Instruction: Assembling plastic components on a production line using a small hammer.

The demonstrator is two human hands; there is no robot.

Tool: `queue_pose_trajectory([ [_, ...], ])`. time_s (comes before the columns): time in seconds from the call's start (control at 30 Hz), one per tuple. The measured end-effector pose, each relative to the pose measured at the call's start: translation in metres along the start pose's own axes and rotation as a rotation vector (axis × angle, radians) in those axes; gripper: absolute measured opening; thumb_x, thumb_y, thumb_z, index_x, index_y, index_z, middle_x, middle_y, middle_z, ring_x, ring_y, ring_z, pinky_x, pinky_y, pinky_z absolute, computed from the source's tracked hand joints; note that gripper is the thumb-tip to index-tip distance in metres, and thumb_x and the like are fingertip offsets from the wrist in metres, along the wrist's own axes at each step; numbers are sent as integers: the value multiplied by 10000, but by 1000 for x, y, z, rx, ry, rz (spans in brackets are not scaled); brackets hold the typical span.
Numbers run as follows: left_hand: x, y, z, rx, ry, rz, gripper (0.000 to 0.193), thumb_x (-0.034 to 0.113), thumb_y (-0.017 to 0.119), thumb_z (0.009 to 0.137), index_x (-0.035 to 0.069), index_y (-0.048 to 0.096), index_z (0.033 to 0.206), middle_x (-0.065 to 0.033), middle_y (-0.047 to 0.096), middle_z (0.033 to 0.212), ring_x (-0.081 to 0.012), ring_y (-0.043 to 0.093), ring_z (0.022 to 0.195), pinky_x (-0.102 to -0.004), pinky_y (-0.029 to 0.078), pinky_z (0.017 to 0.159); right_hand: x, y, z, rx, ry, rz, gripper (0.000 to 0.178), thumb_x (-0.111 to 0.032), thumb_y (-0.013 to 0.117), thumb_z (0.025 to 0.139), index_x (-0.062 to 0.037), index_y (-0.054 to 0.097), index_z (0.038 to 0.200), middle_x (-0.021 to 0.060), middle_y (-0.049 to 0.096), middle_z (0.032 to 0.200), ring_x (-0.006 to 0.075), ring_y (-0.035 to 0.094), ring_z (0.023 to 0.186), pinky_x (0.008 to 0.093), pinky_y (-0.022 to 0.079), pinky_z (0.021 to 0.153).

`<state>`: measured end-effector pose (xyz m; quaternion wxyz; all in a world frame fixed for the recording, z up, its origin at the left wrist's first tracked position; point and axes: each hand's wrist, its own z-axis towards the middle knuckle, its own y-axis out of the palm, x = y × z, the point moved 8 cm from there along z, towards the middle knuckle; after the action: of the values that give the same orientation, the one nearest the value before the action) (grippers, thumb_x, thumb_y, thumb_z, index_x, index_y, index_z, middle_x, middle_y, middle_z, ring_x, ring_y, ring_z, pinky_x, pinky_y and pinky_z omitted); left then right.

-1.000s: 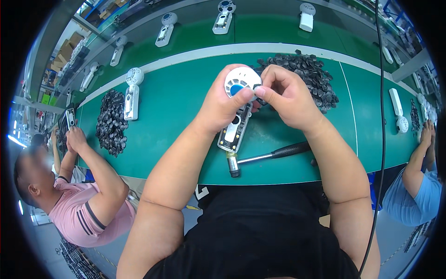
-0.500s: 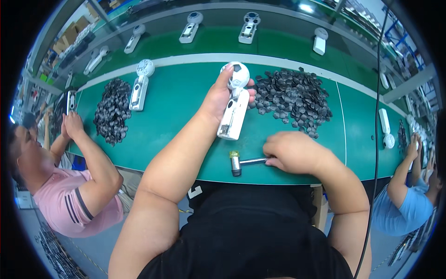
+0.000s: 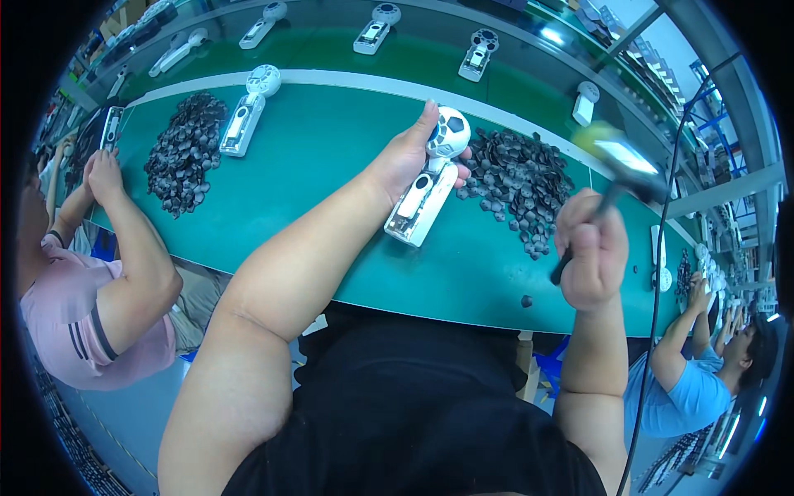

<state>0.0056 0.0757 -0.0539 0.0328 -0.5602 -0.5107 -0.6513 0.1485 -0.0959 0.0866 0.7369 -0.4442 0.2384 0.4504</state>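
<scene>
My left hand [image 3: 405, 161] is closed around the neck of a white handheld device [image 3: 418, 207]. Its round head is patterned like a football with black patches, and a recess opens in its long body. The thumb lies along the head, and fingertips show at the far side. Raised over the right of the table, my right hand [image 3: 594, 248] grips a small mallet [image 3: 628, 157]. The mallet's head is smeared by motion, with a yellow face on one end and a dark one on the other. Beside the device lies a pile of black pentagonal pieces [image 3: 517, 174].
A second pile of black pieces [image 3: 184, 153] and another white device [image 3: 242, 124] lie to the left. Several devices sit on the green conveyor [image 3: 322, 41] behind. A black cable [image 3: 659, 273] hangs at right. Co-workers sit on both sides. One loose piece [image 3: 527, 302] lies near the front edge.
My right hand has lifted the mallet off the table and raised it to the right. The device in my left hand has turned slightly. The whole view has shifted.
</scene>
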Motion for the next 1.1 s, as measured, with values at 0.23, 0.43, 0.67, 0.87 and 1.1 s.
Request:
queue_pose_trajectory([
  [0.23, -4, 17, -8, -98, 36, 106, 736, 731, 478, 953, 53, 556, 1230, -140, 684, 998, -223, 728, 765, -371, 644, 678, 44, 48, 13, -126, 5, -168, 285, -219, 478, 1063, -22, 508, 859, 90, 537, 734, 198, 512, 620, 309, 388, 567],
  [0.43, -3, 19, -8, -83, 26, 176, 715, 694, 455, 988, 43, 572, 1256, -143, 698, 982, -217, 732, 748, -349, 637, 660, 23, 30, -3, 33, -24, 200, 260, -239, 521, 1048, -27, 506, 897, 129, 509, 736, 277, 512, 650, 409, 421, 614],
  [0.67, 10, -7, 1, 77, 111, 164, 651, 630, 578, 977, 40, 529, 1248, -124, 674, 969, -207, 719, 759, -360, 624, 645, 68, 70, -18, -731, 145, -474, 267, -256, 641, 974, -5, 591, 900, 163, 602, 814, 350, 585, 748, 461, 467, 688],
  [0.87, 29, -11, -1, 202, 289, 439, 662, 558, 705, 929, 23, 542, 1283, -131, 693, 1020, -189, 720, 794, -326, 602, 678, 86, 79, 14, -557, 123, -522, 211, -223, 708, 906, -18, 661, 908, 150, 627, 865, 352, 627, 860, 435, 502, 757],
  [1.1, 35, -8, 0, 259, 481, 919, 647, 453, 829, 858, 17, 581, 1267, -88, 690, 1044, -144, 683, 885, -280, 557, 789, 107, 87, 24, -320, 72, -634, 131, -180, 712, 879, -60, 688, 927, 127, 640, 991, 334, 634, 1008, 450, 515, 845],
])
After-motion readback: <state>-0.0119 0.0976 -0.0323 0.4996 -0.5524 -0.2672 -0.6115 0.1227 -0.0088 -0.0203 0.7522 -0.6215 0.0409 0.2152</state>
